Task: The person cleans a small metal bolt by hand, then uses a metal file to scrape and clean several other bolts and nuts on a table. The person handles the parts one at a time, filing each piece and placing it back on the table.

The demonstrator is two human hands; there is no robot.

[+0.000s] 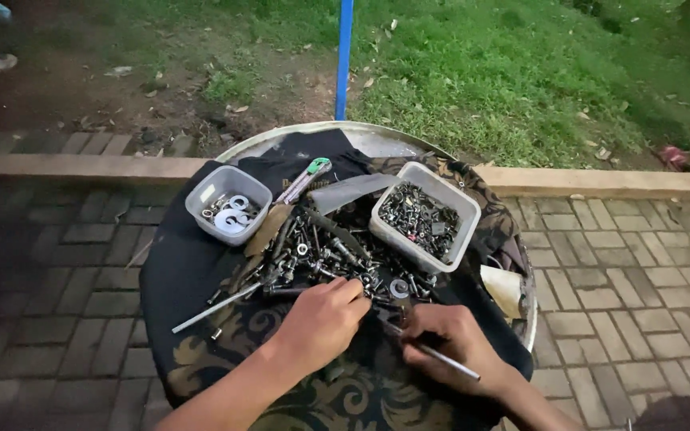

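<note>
- Outdoors, a round table (377,137) draped in a dark patterned cloth (177,279) stands on grey paving, with grass and a blue pole (344,56) on the far side.
- At the cloth's middle lies a heap of bolts and screws (321,255); the left hand (321,319) rests on its near edge, fingers curled together into the pieces, though what they pinch, if anything, is hidden.
- Near right, the right hand (453,339) is closed around a thin metal rod (441,355).
- Risk, as I judge it: small parts could roll off the sloping cloth edge onto the paving, or the long rod (217,310) jutting left could be knocked.
- Far left sits a small clear tub of washers (228,203); far right a larger clear tub of nuts (425,215). Neither shows a label.
- A green-tipped utility knife (305,179) lies between them.
</note>
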